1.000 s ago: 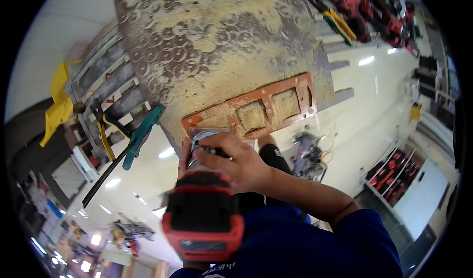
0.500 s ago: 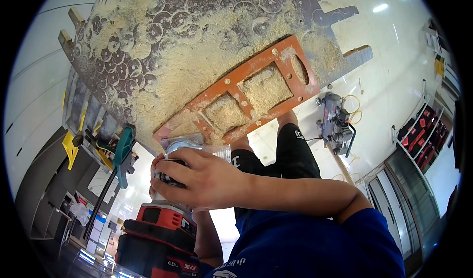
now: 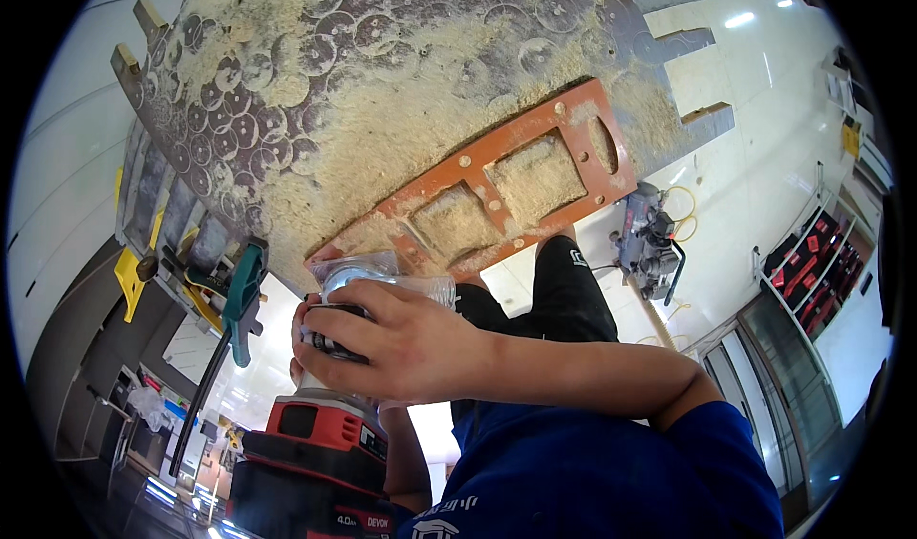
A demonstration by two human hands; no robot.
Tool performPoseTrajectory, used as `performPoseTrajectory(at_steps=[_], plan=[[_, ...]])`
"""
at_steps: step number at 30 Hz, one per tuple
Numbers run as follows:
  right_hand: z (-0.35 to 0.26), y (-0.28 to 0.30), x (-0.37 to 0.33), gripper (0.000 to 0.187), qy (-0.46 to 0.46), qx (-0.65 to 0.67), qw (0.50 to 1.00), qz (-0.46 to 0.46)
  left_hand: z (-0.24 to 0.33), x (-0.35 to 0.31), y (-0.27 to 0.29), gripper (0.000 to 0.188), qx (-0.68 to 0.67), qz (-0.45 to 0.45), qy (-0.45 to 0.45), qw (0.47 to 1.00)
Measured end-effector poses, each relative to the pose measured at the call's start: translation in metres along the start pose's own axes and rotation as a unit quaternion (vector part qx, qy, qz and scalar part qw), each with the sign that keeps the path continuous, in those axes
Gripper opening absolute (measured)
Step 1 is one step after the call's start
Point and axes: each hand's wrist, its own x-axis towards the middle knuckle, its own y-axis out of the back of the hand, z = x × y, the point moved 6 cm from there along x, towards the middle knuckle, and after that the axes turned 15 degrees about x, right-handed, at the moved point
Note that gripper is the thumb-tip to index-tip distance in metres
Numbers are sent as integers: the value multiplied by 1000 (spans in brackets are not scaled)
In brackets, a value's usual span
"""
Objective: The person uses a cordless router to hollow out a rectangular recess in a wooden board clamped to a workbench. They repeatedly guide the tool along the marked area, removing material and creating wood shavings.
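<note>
My right hand [image 3: 392, 343] wraps round the body of a red-and-black cordless trim router [image 3: 320, 434], just above its clear plastic guard [image 3: 377, 274]. Behind the tool, only some fingers of my left hand [image 3: 299, 334] show at its left side; they curl against it, and the palm is hidden. The router's base sits at the narrow left end of an orange-brown template board [image 3: 444, 171]. Two four-sided cutouts, an oval slot and several small round holes pierce the board. Sawdust fills the cutouts. The bit is out of sight.
A dark workbench top [image 3: 315, 90], scored with circles and thick with sawdust, lies under the board. A green-handled clamp [image 3: 244, 300] and a yellow clamp [image 3: 129, 281] hang at its left edge. An air compressor [image 3: 650, 243] stands on the floor at right.
The bench and board appear slightly farther right and lower in view. Both hands keep their hold on the router, which stays at the board's left end.
</note>
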Motion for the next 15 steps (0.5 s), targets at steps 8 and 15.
performPoseTrajectory(at_steps=[8,15], plan=[[1,0,4,43,8,-19,1000,5,0,4,2,57,0,-6,5,1000],[3,1,14,41,15,-44,999,18,-2,9,4,58,1,-8,7,1000]])
